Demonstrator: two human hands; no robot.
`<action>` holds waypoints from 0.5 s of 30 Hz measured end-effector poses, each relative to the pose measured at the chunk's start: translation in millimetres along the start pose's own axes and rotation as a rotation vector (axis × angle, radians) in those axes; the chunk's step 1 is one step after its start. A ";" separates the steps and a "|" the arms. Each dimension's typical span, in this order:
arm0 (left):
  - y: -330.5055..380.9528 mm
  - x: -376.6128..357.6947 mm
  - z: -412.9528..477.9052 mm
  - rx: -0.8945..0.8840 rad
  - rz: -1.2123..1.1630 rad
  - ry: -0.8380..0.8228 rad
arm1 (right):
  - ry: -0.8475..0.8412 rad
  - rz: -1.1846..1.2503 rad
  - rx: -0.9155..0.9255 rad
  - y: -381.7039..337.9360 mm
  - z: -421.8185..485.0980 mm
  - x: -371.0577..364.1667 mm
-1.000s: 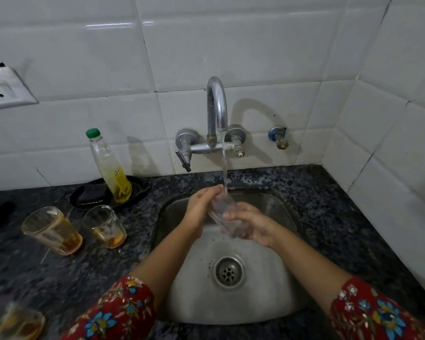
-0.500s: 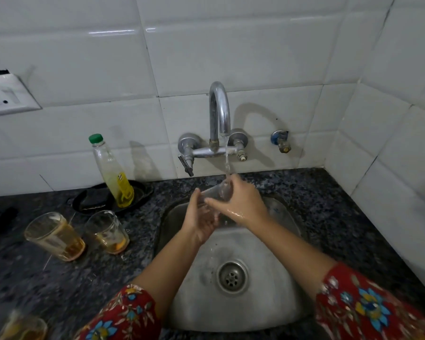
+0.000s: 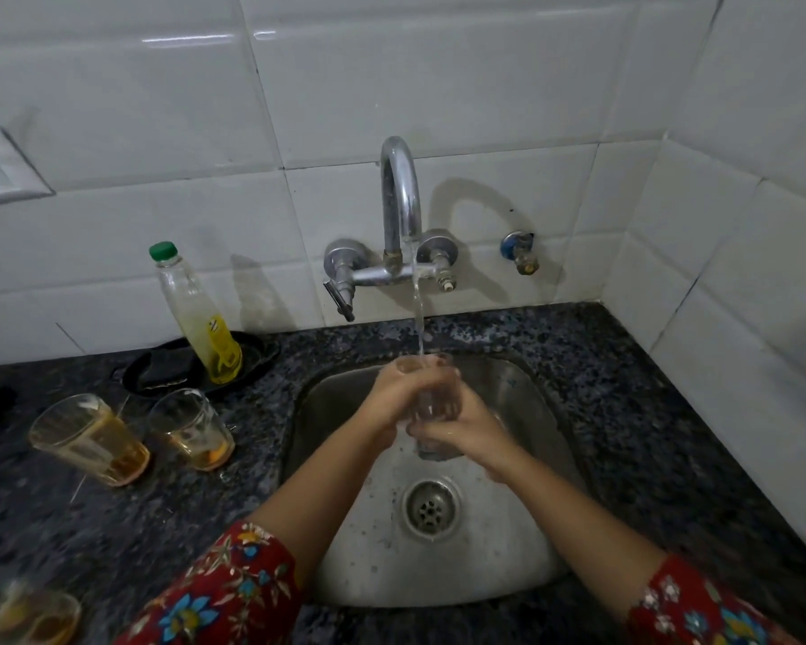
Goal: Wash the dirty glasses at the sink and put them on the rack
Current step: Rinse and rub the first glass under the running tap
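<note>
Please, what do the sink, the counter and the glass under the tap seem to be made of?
Sink: apparently stainless steel, with a brushed grey sheen and water spots. Counter: probably polished granite, dark with pale speckles. Glass: clear glass, possibly plastic; the wall is fully see-through.

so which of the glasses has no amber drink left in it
The glass gripped by the left hand and right hand under the tap stream; it looks clear, while the three other glasses on the counter hold amber liquid.
</note>
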State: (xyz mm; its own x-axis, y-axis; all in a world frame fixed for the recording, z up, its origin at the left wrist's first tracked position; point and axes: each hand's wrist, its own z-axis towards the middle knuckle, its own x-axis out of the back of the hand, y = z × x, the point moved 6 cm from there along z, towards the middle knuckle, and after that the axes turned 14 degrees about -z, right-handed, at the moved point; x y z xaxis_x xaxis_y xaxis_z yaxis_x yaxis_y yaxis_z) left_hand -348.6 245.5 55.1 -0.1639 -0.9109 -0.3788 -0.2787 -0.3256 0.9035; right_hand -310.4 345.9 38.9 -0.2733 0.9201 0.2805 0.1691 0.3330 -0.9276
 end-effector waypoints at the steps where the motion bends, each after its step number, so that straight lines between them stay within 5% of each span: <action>1: 0.0 -2.9 -1.0 -0.002 0.062 -0.002 | 0.091 -0.046 0.016 -1.6 4.1 1.8; 4: 13.7 0.7 -10.5 0.008 0.008 0.164 | 0.156 0.016 -0.036 -0.7 17.9 3.7; 8: 47.2 35.2 -14.0 -0.299 -0.015 0.562 | 0.157 -0.068 -0.030 -7.2 31.7 -3.7; 12: 71.4 45.2 -1.0 -0.442 0.114 0.578 | 0.032 -0.096 -0.047 8.9 20.8 -17.2; 15: 77.1 41.1 5.3 -0.445 0.181 0.540 | 0.159 0.002 -0.117 18.6 22.4 0.3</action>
State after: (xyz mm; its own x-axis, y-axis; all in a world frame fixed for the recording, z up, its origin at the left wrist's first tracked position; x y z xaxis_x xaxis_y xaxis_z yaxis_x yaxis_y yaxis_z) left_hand -381.8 184.3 108.2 0.3515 -0.9211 -0.1675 0.1389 -0.1256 0.9823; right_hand -328.6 347.7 16.2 -0.1212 0.9386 0.3230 0.2807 0.3445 -0.8958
